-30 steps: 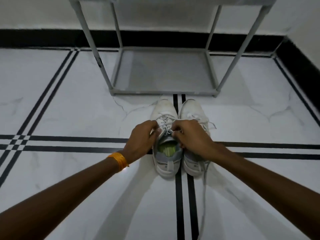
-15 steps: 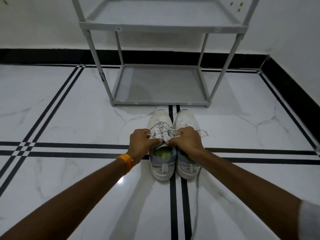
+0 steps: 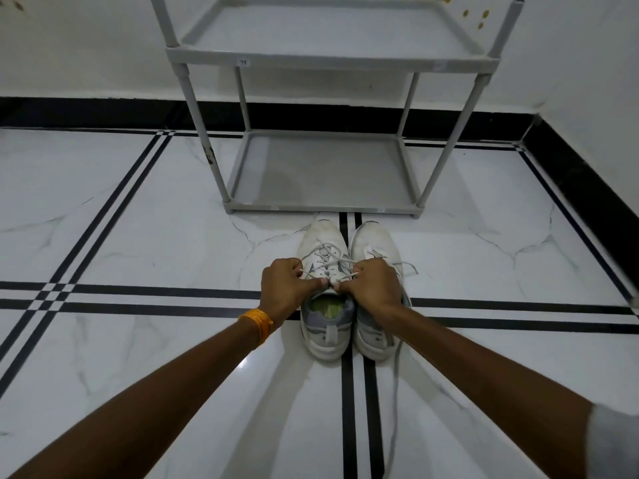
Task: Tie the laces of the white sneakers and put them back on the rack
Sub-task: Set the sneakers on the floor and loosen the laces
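Observation:
Two white sneakers stand side by side on the floor, toes pointing at the rack. The left sneaker (image 3: 324, 243) has a green insole and its laces (image 3: 328, 262) are pulled across its tongue. My left hand (image 3: 285, 286) pinches one lace end and my right hand (image 3: 371, 283) pinches the other, thumbs nearly touching over the shoe's opening. The right sneaker (image 3: 375, 236) lies partly under my right hand; its loose lace (image 3: 394, 402) trails back along the floor. The grey rack (image 3: 321, 203) stands just beyond the toes.
The rack has a low shelf (image 3: 321, 167) and an upper shelf (image 3: 328, 32), both bare, on thin grey legs. White marble floor with black stripes spreads around. A white wall with black skirting (image 3: 581, 188) closes the back and right.
The view has tilted up and drawn back, showing the rack's upper shelf. My hands stay on the left sneaker's laces and have pulled them tighter, knuckles closer together.

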Available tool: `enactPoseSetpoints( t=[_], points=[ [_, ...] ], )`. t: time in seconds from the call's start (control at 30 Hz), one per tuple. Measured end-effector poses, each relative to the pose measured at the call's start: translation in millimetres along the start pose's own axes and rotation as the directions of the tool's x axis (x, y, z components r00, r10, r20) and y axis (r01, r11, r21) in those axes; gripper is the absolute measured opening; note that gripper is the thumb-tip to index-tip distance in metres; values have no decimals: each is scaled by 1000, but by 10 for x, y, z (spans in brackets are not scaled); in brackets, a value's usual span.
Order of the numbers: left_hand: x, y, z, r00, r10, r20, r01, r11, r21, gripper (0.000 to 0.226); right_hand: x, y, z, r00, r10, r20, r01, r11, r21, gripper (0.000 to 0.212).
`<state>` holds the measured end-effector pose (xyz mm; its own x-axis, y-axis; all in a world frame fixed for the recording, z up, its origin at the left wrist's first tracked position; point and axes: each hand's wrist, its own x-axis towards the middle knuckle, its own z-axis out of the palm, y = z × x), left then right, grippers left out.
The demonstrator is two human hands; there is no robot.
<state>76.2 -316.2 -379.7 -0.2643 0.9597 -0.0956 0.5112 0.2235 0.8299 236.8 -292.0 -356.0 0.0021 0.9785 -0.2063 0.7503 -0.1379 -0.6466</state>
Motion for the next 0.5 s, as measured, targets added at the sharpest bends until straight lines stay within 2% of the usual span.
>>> enactPoseSetpoints(
  t=[0.07, 0.13, 0.2, 0.27, 0.37, 0.4, 0.47, 0.5],
  points=[
    [21, 44, -124, 995, 94, -9, -91, 980, 176, 39, 22, -61, -137, 999, -39, 30, 41, 998, -41, 38],
    [66, 127, -327, 974, 223, -27, -194, 894, 403, 39, 82, -139, -350, 995, -73, 73, 82, 988, -129, 34],
    [108, 281, -588, 942, 335, -37, -270, 815, 512, 39, 151, -229, -612, 994, -100, 53, 109, 969, -222, 24],
    [162, 484, -838, 912, 409, -35, -351, 822, 448, 44, 202, -342, -885, 990, -141, -2, 138, 972, -191, 23],
    [158, 870, -1039, 913, 389, 126, -398, 916, 52, 47, 193, -577, -1241, 975, -218, -28, 220, 968, 122, 32],
    [152, 979, -1030, 900, 391, 192, -394, 919, -23, 46, 190, -662, -1322, 970, -242, -32, 243, 946, 213, 33],
    [154, 1138, -958, 815, 504, 285, -536, 844, 39, 41, 188, -828, -1426, 955, -296, -34, 293, 911, 289, 34],
    [153, 1192, -901, 743, 583, 330, -647, 751, 129, 38, 198, -899, -1442, 940, -339, -30, 332, 898, 289, 33]
  ],
)
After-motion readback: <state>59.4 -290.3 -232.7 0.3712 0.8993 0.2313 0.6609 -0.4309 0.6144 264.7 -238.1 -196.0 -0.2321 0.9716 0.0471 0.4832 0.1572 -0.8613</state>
